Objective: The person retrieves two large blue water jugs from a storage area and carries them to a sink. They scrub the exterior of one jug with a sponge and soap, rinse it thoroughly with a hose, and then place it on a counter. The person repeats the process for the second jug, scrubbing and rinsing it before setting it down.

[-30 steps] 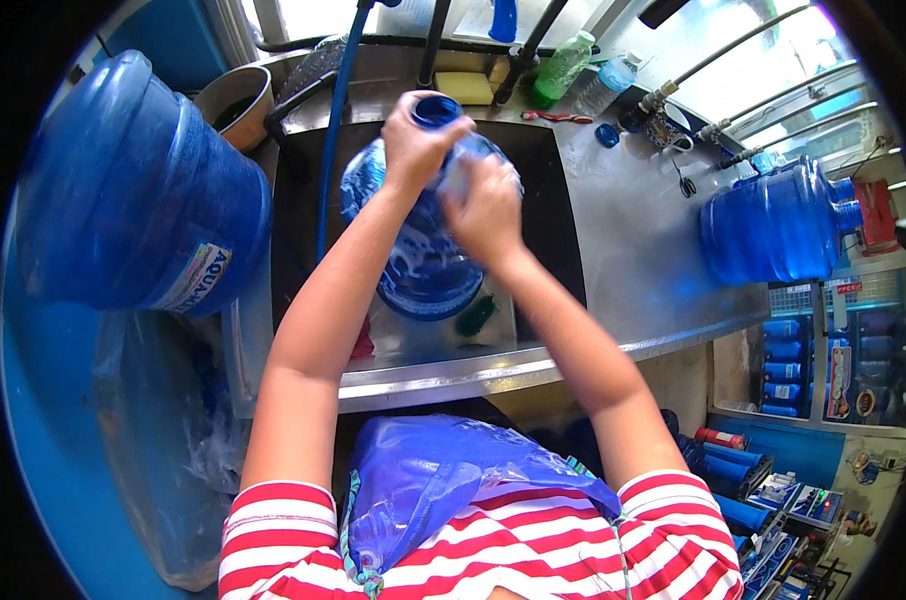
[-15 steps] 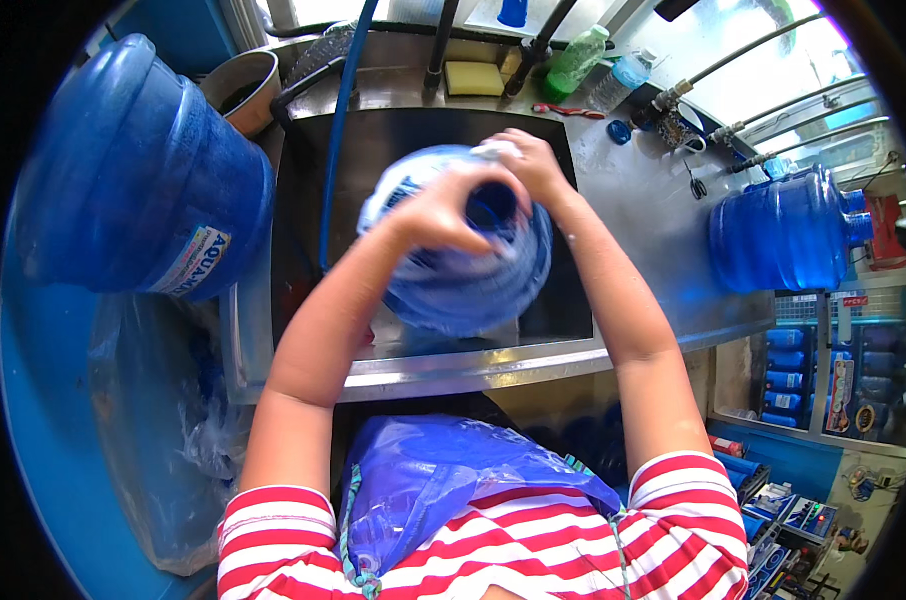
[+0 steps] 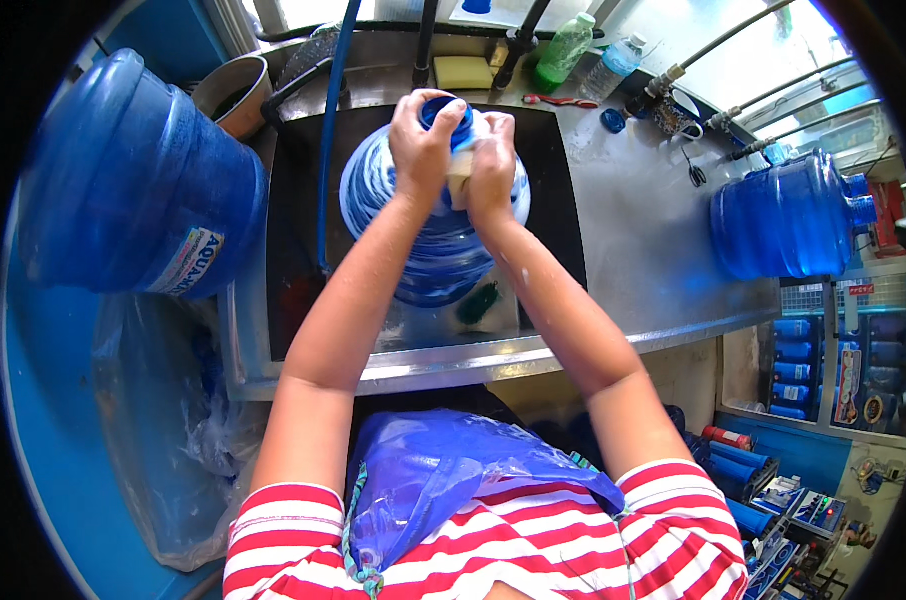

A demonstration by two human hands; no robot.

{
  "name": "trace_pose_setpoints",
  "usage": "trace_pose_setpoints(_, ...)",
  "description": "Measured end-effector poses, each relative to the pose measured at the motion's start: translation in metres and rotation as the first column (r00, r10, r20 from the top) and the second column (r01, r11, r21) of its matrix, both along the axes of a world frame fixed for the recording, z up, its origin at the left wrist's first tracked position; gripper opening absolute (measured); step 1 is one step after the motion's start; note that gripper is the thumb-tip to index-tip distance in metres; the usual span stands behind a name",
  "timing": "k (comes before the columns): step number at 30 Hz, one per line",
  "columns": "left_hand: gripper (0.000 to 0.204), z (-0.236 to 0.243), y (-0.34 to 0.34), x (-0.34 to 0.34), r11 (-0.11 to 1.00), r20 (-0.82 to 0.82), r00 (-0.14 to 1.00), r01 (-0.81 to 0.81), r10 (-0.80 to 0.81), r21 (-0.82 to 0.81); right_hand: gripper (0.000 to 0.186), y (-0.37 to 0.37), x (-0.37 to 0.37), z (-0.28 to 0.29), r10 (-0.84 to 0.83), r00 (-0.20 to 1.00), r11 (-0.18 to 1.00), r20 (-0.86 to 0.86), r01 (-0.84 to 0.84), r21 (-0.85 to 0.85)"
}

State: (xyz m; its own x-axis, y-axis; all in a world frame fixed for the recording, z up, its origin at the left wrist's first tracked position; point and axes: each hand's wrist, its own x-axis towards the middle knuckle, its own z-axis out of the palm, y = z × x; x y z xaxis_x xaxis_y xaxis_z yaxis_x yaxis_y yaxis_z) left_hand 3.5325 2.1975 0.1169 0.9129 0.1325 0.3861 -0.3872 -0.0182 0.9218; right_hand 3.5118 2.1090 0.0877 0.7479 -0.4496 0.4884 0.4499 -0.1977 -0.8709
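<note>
A round blue water jug (image 3: 423,268), streaked with white suds, stands in the dark sink basin (image 3: 299,170) with its open mouth up. My left hand (image 3: 419,145) is closed around the left side of the jug's neck, thumb at the rim. In my right hand (image 3: 492,172), just right of the neck, is a pale yellowish sponge (image 3: 459,180) pressed to the jug's shoulder. Part of the sponge is hidden by my fingers. Both forearms are wet.
A large blue jug (image 3: 143,180) stands left of the sink; another blue jug (image 3: 783,225) lies on the right counter. A blue hose (image 3: 331,150) hangs over the basin. Behind are a yellow sponge (image 3: 463,72), toothbrush (image 3: 560,101), green bottle (image 3: 565,55) and scissors (image 3: 695,174).
The jug's mouth has swung away from me and slightly left. My right hand has come from the far side to the neck's near right; my left hand now grips the neck's left side.
</note>
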Motion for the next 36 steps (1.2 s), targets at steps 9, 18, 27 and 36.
trace_pose_setpoints(9, 0.074, -0.006, -0.029, -0.039, 0.994, 0.093, 0.993, 0.075, -0.067, -0.081, 0.024, -0.028, -0.001, 0.021, 0.064, 0.995, 0.994, 0.077, -0.056, -0.098)
trace_pose_setpoints(18, 0.049, -0.003, 0.007, 0.002, 0.956, 0.158, 0.946, -0.291, 0.283, 0.034, 0.013, -0.043, -0.018, 0.0, 0.099, 0.986, 0.653, 0.134, 0.037, -0.756)
trace_pose_setpoints(27, 0.054, 0.006, 0.006, 0.001, 0.94, 0.145, 0.943, -0.316, 0.298, 0.125, 0.007, -0.024, -0.019, 0.008, 0.097, 0.995, 0.675, 0.012, -0.056, -0.736)
trace_pose_setpoints(36, 0.05, 0.002, 0.009, 0.003, 0.931, 0.103, 0.938, -0.343, 0.332, 0.122, 0.029, -0.017, -0.035, 0.007, 0.131, 0.988, 0.615, -0.078, -0.143, -0.775)
